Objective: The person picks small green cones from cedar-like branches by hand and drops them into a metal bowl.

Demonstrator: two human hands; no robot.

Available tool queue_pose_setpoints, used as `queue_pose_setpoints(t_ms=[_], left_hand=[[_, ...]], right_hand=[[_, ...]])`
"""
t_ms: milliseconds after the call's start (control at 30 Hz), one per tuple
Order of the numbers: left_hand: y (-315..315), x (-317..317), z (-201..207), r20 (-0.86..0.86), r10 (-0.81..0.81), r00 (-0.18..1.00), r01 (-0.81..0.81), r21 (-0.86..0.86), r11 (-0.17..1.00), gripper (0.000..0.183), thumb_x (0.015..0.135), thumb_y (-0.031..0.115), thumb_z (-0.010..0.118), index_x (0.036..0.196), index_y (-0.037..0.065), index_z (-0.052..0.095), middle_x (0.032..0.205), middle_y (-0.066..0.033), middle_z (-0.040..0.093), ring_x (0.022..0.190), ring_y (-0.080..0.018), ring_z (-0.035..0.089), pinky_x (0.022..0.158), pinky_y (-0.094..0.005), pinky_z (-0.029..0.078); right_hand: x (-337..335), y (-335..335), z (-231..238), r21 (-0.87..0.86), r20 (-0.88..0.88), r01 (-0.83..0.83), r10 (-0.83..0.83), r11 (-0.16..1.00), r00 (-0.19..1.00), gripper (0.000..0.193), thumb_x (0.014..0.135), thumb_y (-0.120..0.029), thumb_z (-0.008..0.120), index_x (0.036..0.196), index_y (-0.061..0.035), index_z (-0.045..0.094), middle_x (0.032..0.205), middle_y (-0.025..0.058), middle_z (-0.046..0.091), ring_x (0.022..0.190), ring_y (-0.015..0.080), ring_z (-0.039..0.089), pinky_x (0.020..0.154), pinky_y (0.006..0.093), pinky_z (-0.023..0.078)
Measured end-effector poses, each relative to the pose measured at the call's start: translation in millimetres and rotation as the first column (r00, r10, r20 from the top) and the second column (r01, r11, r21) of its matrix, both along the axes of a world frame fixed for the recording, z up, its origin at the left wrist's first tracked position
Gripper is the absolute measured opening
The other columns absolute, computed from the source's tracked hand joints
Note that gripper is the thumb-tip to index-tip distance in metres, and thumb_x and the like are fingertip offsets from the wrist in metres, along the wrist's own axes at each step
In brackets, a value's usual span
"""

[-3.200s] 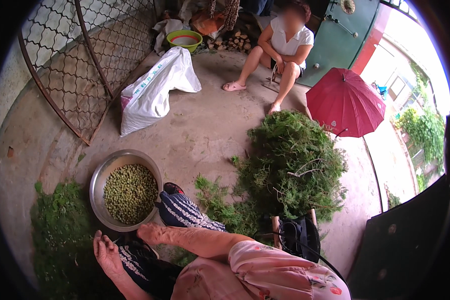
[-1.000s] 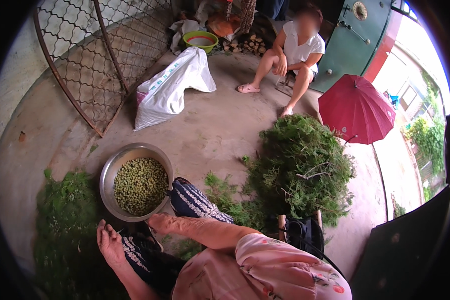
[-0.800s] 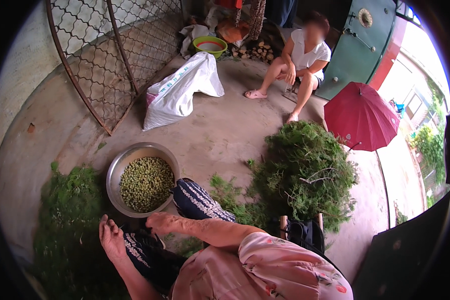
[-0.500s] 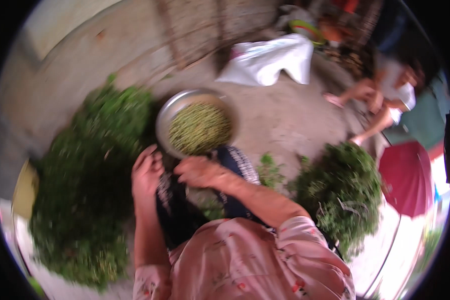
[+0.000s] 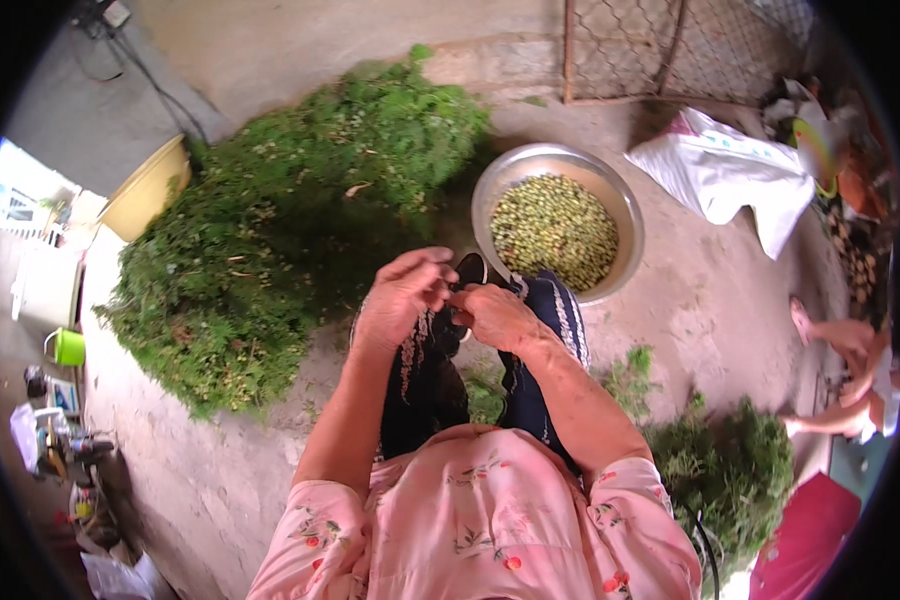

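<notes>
My left hand (image 5: 402,298) is raised over my knees, fingers loosely bent and apart, with nothing visible in them. Close beside it, my right hand (image 5: 497,317) has its fingertips pressed together; anything between them is too small to make out. Just beyond my right knee stands a wide metal basin (image 5: 491,205) holding many small round green fruits (image 5: 555,232). To the left spreads a large heap of feathery green branches (image 5: 270,230) dotted with similar small fruits. A smaller heap of greenery (image 5: 720,465) lies by my right side.
A white sack (image 5: 715,165) lies behind the basin at the right, near a wire-mesh panel (image 5: 625,50). Beyond the big heap are a yellow tub (image 5: 148,190) and a green bucket (image 5: 68,347). At the right edge another person's legs (image 5: 838,340) show above a dark red umbrella (image 5: 808,540).
My view has swung left, so the basin, heap and sack appear farther right. Both hands stay close together over my knees, the right one still pinched.
</notes>
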State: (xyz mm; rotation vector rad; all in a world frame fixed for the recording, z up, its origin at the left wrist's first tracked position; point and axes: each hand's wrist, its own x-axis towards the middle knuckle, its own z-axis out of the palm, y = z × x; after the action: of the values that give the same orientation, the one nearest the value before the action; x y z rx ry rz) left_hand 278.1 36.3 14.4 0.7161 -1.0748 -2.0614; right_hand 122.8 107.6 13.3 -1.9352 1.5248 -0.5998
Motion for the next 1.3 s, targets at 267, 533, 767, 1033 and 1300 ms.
queue_pose_setpoints(t_ms=[267,533,767,1033,1300], left_hand=[[-5.0,-6.5,23.0,0.406,-0.036,0.913,0.116,-0.176,0.978,0.023,0.081,0.016,0.058,0.098,0.0,0.061,0.085,-0.0068,0.062,0.066,-0.0096,0.055,0.056,-0.022,0.044],[-12.3,64.5,7.4,0.544,0.145,0.827,0.023,-0.289,0.957,0.025,0.078,0.015,0.055,0.096,-0.001,0.06,0.07,-0.0065,0.06,0.059,-0.01,0.055,0.05,-0.0243,0.043],[2.7,175.9,22.1,0.308,0.414,0.857,-0.387,-0.146,0.91,0.024,0.083,0.013,0.056,0.104,0.001,0.059,0.079,-0.0044,0.063,0.063,-0.008,0.055,0.056,-0.0207,0.045],[-18.8,285.5,-107.7,0.541,0.612,0.576,-0.714,-0.031,0.7,0.027,0.08,0.017,0.056,0.1,0.0,0.058,0.078,-0.0066,0.062,0.063,-0.0115,0.055,0.055,-0.0225,0.042],[-143.0,363.9,-193.6,0.505,0.845,-0.178,-0.071,-0.863,0.501,0.037,0.071,0.014,0.058,0.107,0.006,0.052,0.102,-0.0167,0.056,0.09,-0.0342,0.053,0.078,-0.0429,0.044]], right_hand=[[11.3,-5.5,-12.1,-0.053,0.071,-0.116,0.119,0.992,0.99,0.018,0.075,-0.011,0.059,0.092,-0.0036,0.056,0.086,0.0152,0.058,0.081,0.0349,0.055,0.068,0.0417,0.042],[46.1,-10.8,-0.5,-0.018,0.076,-0.221,0.222,0.975,0.972,0.019,0.073,-0.01,0.058,0.091,-0.0032,0.059,0.082,0.015,0.056,0.077,0.0333,0.055,0.066,0.0375,0.044],[92.3,-30.7,36.1,-0.031,0.03,-0.384,0.385,0.923,0.923,0.022,0.072,-0.006,0.06,0.094,-0.0008,0.059,0.08,0.0146,0.056,0.073,0.0309,0.056,0.065,0.035,0.044],[104.9,-58.0,-11.2,0.118,0.03,-0.337,0.335,0.934,0.942,0.023,0.073,-0.007,0.062,0.095,-0.0005,0.058,0.086,0.0165,0.058,0.079,0.0339,0.055,0.069,0.0363,0.043],[108.9,-73.9,-3.7,0.083,0.032,-0.3,0.298,0.95,0.954,0.026,0.068,0.002,0.062,0.093,0.0026,0.056,0.085,0.0166,0.057,0.079,0.0317,0.056,0.069,0.0342,0.044]])
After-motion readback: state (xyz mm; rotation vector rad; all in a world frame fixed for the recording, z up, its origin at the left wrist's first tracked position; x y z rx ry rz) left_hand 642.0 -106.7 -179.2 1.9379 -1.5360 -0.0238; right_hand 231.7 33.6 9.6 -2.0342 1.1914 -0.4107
